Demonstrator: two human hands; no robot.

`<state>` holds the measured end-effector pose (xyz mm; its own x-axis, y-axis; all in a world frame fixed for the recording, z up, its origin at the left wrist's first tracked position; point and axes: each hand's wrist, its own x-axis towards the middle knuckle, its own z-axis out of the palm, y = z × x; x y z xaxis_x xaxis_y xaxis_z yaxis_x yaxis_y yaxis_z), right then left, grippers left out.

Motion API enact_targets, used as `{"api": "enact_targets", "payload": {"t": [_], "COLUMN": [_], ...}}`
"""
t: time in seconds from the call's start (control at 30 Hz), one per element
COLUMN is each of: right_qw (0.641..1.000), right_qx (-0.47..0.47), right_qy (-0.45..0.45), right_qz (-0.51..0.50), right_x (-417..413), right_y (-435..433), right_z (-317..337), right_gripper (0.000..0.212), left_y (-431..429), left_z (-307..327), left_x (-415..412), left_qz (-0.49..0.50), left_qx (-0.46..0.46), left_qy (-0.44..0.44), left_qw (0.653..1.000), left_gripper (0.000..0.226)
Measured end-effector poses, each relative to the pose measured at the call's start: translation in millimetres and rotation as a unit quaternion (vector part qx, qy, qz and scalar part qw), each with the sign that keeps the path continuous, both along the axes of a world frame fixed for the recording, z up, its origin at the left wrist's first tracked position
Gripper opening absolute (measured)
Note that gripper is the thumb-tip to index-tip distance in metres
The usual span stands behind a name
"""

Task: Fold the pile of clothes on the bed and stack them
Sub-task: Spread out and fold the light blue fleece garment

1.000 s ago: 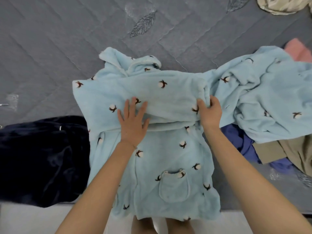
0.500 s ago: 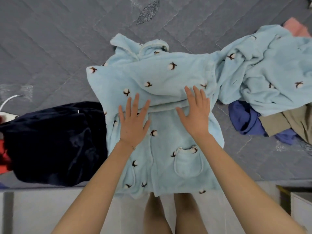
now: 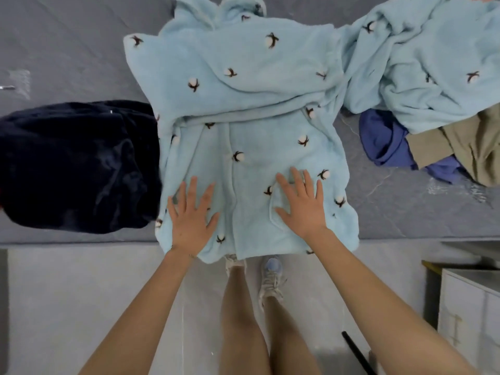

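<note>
**Robe (image 3: 251,109) flat on the bed (image 3: 67,50), hood pointing away**

Its long axis runs from the hood at the far end to the hem at the near mattress edge. A sleeve is folded across the chest. The left hand (image 3: 190,217) and right hand (image 3: 303,204) press flat on the lower half, fingers straight and spread, gripping nothing. The right hand covers a patch pocket. A navy garment (image 3: 75,163) lies just left.

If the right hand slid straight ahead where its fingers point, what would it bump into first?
Probably the folded-over sleeve lying across the blue robe. The right hand rests flat on that robe.
</note>
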<state>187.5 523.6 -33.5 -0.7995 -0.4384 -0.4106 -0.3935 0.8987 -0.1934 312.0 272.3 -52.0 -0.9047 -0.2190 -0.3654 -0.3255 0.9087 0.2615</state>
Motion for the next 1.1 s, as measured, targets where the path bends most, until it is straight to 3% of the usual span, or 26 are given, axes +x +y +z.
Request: {"api": "enact_targets", "payload": {"t": [0.17,0.33,0.47,0.6,0.7,0.77,0.83,0.9,1.0,1.1], "right_qw": [0.996,0.995,0.99,0.976,0.958,0.946,0.943,0.948,0.944,0.938], "right_qx": [0.069,0.079,0.101,0.023,-0.063,-0.067,-0.014,0.042,0.039,0.029], "right_qy": [-0.057,-0.057,-0.066,-0.138,-0.135,-0.127,-0.117,-0.113,-0.156,-0.184], "right_qz": [0.031,-0.036,-0.07,-0.164,-0.245,-0.289,-0.311,-0.294,-0.289,-0.292], "right_x": [10.5,3.9,0.3,4.7,15.2,20.4,24.1,24.5,25.3,29.2], "right_y": [44.4,80.0,103.3,111.9,109.7,108.3,108.9,109.3,108.9,107.6], "right_z": [-6.9,-9.7,-14.3,-19.2,-18.1,-16.6,-16.8,-16.3,-10.4,-7.3], "right_gripper": [0.084,0.09,0.096,0.102,0.109,0.11,0.099,0.07,0.036,0.04], "left_y": [8.4,8.1,21.0,31.5,34.7,32.7,27.1,20.6,13.1,4.2], "left_z": [-11.0,-20.5,-22.9,-21.5,-20.6,-24.8,-25.7,-20.6,-17.2,-20.0], "left_x": [38.8,54.3,58.3,61.2,66.9,73.1,76.3,76.1,81.0,92.1], "left_qz": [0.089,0.155,0.178,0.202,0.224,0.301,0.441,0.523,0.54,0.555], "left_qx": [0.028,0.028,0.032,0.042,0.018,0.04,0.135,0.21,0.213,0.218], "left_qy": [-0.025,0.116,0.105,0.051,0.104,0.151,0.173,0.172,0.097,0.037], "left_qw": [0.995,0.981,0.978,0.977,0.969,0.941,0.87,0.808,0.809,0.802], "left_gripper": [0.06,0.051,0.054,0.059,0.063,0.063,0.063,0.06,0.051,0.053]}}
